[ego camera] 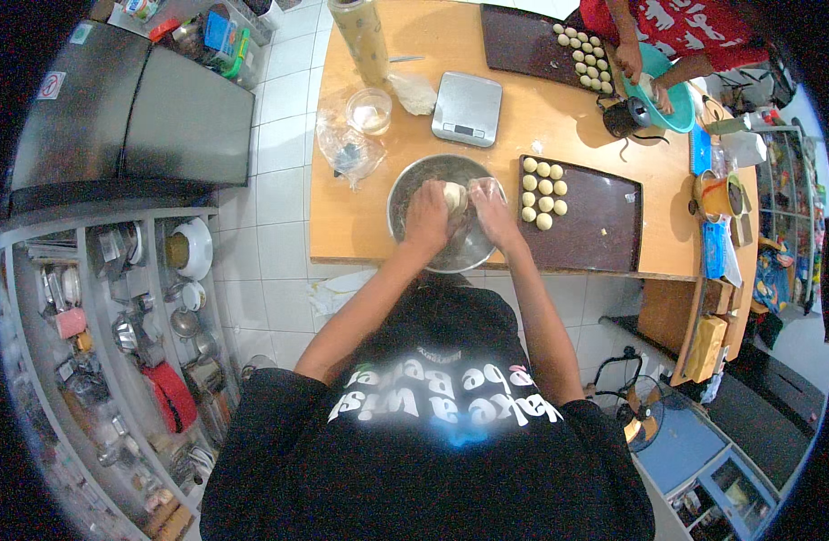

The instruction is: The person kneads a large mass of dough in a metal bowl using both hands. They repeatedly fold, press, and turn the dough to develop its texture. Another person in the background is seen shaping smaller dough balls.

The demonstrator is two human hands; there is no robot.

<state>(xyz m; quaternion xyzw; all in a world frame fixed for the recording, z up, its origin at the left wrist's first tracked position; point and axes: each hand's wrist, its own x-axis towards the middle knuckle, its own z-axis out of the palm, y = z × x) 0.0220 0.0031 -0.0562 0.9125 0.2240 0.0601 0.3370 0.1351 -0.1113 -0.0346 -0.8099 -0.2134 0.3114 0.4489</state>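
Observation:
A wide stainless steel bowl (455, 260) stands at the near edge of the wooden table, with both hands over it. Pale dough (455, 197) lies against the fingers of my left hand (428, 213), which curl around it. To its right, my right hand (489, 209) is at the bowl's right side with bent fingers; whitish residue coats the fingertips, and whether they hold a bit of dough cannot be told. Beside the bowl on the right, a dark tray (590, 250) bears several round dough balls (546, 186) in rows at its left side.
Beyond the bowl are a kitchen scale (467, 108), a clear plastic tub (369, 111), a plastic bag (350, 152) and a tall rolled sheet (362, 47). Another dark tray (523, 40) holds more balls. At the back right, a person's hands (648, 81) work over a turquoise basin (682, 111).

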